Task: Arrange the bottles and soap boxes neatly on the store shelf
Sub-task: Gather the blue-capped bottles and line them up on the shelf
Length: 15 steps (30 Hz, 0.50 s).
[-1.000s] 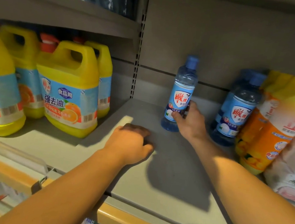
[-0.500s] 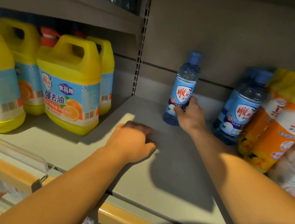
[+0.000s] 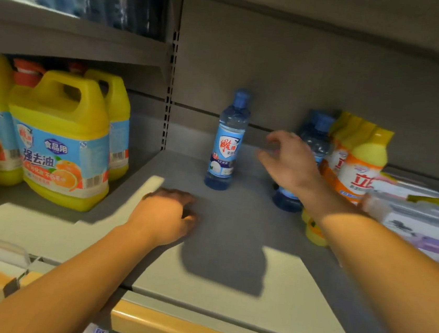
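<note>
A small blue bottle [image 3: 227, 140] is standing upright near the back of the grey shelf [image 3: 230, 249], its long axis straight up, cap at twelve o'clock, free of both hands. The right hand [image 3: 288, 160] is hovering just off the shelf with fingers loosely spread and holding nothing, sitting between that bottle at its nine o'clock and a second blue bottle [image 3: 314, 139] just behind it at about two o'clock, partly hidden by the wrist. The orange-and-yellow bottles [image 3: 360, 166] are crowding in beside that second one, and yellow jugs [image 3: 62, 143] are lining the neighbouring bay. The left hand [image 3: 166, 215] is resting knuckles-up on the shelf with fingers curled under, gripping nothing, the lone bottle at its one o'clock. I'd judge the right hand the nearer to either blue bottle, and the likelier one to bring the second up beside the first.
</note>
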Available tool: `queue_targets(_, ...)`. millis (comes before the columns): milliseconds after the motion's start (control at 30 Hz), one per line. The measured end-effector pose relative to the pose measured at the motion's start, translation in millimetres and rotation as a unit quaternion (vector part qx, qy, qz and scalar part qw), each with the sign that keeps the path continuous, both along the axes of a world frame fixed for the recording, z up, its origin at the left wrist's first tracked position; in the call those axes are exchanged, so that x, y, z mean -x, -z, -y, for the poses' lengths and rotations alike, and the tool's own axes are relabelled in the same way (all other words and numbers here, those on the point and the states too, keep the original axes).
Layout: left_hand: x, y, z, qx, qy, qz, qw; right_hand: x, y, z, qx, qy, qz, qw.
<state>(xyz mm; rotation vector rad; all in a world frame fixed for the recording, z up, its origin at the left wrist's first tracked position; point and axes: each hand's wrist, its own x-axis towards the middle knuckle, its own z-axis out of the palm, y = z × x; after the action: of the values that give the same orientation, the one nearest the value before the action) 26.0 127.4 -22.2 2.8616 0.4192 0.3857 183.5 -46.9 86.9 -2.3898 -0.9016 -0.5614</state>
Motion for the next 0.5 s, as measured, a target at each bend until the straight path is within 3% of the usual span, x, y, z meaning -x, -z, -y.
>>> queue_targets(100, -10.1, -4.1, 17.4, 0.031, 0.027, 0.033, 0.999, 2.3, -33.8, 20.2, 0.061, 0.036, 0.115, 0.991)
queue_targets(233, -27.1, -9.6, 42.8, 0.042, 0.053, 0.074, 0.995, -9.6, -66.4, 34.5, 0.208, 0.149, 0.251, 0.934)
queue_targets(500, -32.7, 6.0, 47.5, 0.045, 0.064, 0.075, 0.994, -35.2, -79.2, 27.0, 0.354, 0.247, 0.114, 0.895)
